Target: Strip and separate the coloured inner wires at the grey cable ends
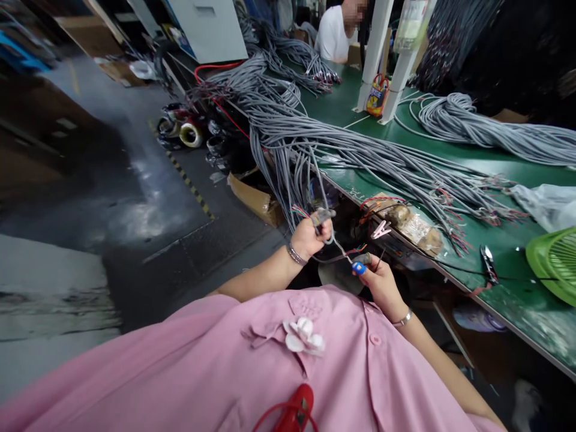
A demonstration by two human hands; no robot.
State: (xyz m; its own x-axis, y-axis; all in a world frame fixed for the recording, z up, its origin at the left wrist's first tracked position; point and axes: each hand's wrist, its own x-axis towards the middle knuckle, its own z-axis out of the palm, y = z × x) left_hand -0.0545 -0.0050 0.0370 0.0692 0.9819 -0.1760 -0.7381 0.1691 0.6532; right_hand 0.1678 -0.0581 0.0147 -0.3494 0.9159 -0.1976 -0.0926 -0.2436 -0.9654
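My left hand point(309, 238) is closed around a grey cable, with thin coloured wires sticking out beside the fist. Grey wrapping covers at least one of its fingers. From that fist a thin, pale twisted strand point(342, 251) of the cable runs down to my right hand point(380, 281), whose thumb and fingers pinch its end. Blue wrapping shows on the right thumb, and greyish wrapping on a finger behind it. Both hands are in front of my pink shirt, just off the bench's near edge. A thin dark piece by the right fingertips is too small to name.
Many grey cables point(315, 129) lie across the green bench point(531, 300), some hanging over its edge. Nearby are a pink clip point(381, 229), snips point(488, 264) and a green fan point(555, 264). A cardboard box point(254, 201) stands below. A person point(332, 33) sits across the bench.
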